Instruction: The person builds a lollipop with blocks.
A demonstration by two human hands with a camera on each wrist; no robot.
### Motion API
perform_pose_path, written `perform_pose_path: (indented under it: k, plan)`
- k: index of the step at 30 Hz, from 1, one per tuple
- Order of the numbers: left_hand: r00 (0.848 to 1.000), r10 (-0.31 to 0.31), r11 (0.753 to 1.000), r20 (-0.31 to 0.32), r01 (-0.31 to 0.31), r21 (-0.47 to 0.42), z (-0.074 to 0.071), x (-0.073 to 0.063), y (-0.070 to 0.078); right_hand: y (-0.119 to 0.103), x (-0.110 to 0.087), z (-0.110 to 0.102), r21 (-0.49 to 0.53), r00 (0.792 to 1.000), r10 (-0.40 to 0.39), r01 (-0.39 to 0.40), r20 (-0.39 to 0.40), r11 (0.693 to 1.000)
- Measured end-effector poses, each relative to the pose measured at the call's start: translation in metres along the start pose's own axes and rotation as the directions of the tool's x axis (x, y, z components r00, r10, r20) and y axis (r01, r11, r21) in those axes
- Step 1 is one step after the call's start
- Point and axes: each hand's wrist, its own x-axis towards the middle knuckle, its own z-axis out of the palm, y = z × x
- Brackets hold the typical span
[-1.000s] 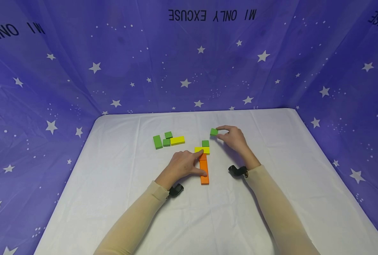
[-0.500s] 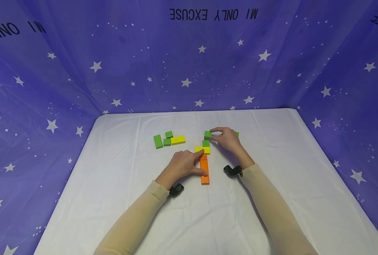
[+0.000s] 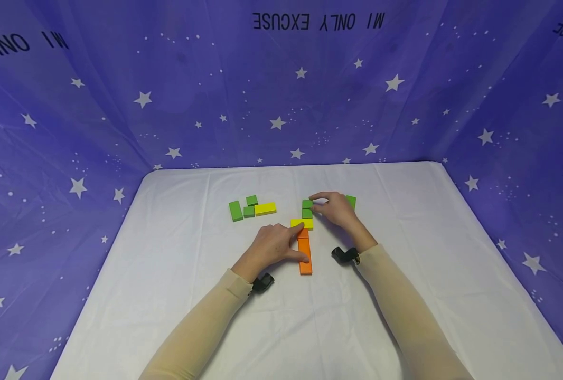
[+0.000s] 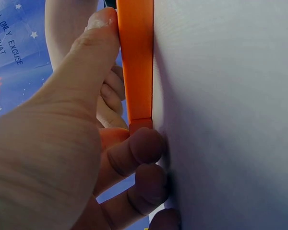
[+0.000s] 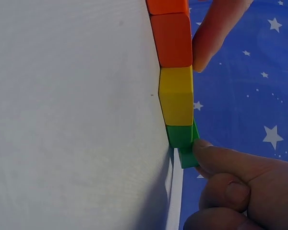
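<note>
In the head view, my right hand point(image 3: 337, 210) pinches a small green cube point(image 3: 307, 203) between thumb and forefinger. It is right behind another green cube point(image 3: 307, 214), which touches the far side of a yellow block point(image 3: 308, 225). The right wrist view has the pinched cube point(image 5: 188, 159) slightly off the cloth. My left hand point(image 3: 271, 245) rests over the row, its index fingertip on the yellow block and its thumb on a long orange block point(image 3: 306, 269). A darker orange piece point(image 3: 302, 234) lies between those two blocks. Its other fingers bend down near the cloth.
To the left lie a green block point(image 3: 235, 211), two green cubes point(image 3: 252, 200) and a yellow block point(image 3: 265, 209). Another green block point(image 3: 351, 202) is partly hidden behind my right hand. White cloth point(image 3: 191, 253) covers the table; starry blue curtains point(image 3: 243, 105) surround it.
My right hand has moved left and slightly nearer, bringing the green cube up to the one behind the yellow block. A green block has come into sight behind it. My left hand stays put.
</note>
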Motion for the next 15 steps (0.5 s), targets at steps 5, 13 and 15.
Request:
perform_pose_path:
  k: [5,13,15]
  plan:
    - [1.0,0.0,1.0,0.0,0.0,0.006,-0.0001,0.0001,0.0002,0.0012,0.0004,0.0013,-0.004,1.0,-0.006,0.006,0.013,1.0]
    - [1.0,0.002,1.0,-0.001,-0.002,0.01,0.0001,0.0005,0.0001,0.0037,0.0007,0.0033,0.0,0.999,-0.003,0.003,0.032,1.0]
    - [1.0,0.002,1.0,0.001,-0.002,0.009,-0.0004,0.0003,0.0,0.0038,0.001,0.0035,0.002,0.999,-0.003,0.003,0.032,1.0]
